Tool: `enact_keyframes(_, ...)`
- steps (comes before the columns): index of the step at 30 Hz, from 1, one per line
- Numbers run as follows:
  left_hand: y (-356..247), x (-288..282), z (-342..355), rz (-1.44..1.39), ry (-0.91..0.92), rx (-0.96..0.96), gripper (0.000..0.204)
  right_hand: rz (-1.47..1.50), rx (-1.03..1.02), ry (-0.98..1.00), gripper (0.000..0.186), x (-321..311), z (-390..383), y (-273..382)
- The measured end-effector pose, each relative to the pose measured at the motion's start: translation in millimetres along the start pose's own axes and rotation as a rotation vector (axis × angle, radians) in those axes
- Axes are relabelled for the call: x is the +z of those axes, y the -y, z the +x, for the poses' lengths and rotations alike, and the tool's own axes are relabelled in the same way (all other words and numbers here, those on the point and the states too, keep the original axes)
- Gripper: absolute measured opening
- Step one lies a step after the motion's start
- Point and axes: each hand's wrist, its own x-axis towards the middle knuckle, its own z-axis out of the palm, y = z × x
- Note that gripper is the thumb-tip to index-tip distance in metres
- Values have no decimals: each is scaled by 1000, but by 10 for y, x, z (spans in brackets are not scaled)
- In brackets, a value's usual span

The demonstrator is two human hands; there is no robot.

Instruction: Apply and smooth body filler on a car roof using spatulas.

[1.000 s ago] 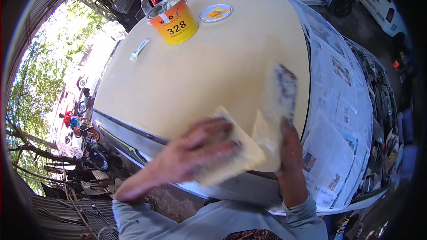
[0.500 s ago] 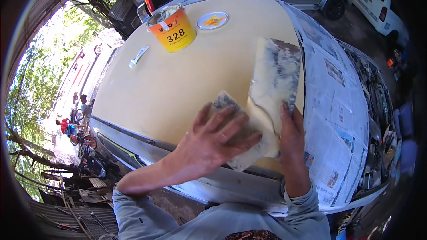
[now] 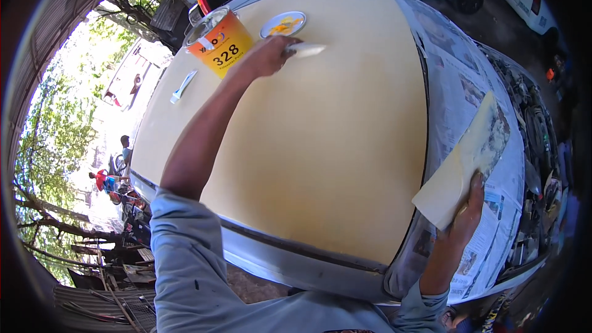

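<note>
Yellow and orange was the can (image 3: 221, 43) near our left hand (image 3: 266, 57), whose grip was closed around a pale scraper (image 3: 310, 50); our right hand (image 3: 465, 214) held a smeared board (image 3: 457, 169), thumb on top.

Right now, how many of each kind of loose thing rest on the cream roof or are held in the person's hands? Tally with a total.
Orange-and-yellow can: 1
Round pale dish: 1
Slim tube: 1
Spreader in left hand: 1
Smeared board in right hand: 1
Total: 5
</note>
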Motion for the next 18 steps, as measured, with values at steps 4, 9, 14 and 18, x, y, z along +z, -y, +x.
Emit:
enact_keyframes(4,24,155,534,62,118,-111,31,-51,17,-28,49,-56,39,6)
enact_keyframes(9,62,290,664,59,261,-165,35,-78,15,-59,49,-28,7,-7)
enact_keyframes(14,-110,230,409,49,233,-67,31,-154,-47,8,50,-76,-23,-39)
enact_keyframes(18,-423,193,-54,4,236,57,30,-147,-42,-7,50,7,-50,14)
